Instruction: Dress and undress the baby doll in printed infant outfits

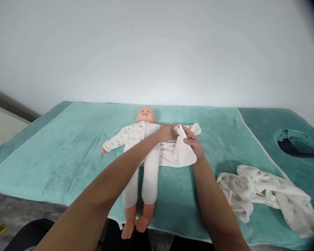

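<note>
A baby doll [142,167] lies on its back on a teal towel [68,153], head toward the wall, bare feet at the near edge. It wears a white printed top [131,134] whose right flap [181,153] is folded open. My left hand [167,132] reaches across the doll's chest and pinches the flap's upper edge. My right hand [195,143] grips the same flap just beside it, fingers closed on the cloth. The doll's right sleeve lies spread out to the left.
A crumpled white printed garment [266,195] lies on the towel at the right. The padded table [303,122] under the towel has a face hole [298,146] at the far right. A plain wall runs behind. Floor shows at the lower left.
</note>
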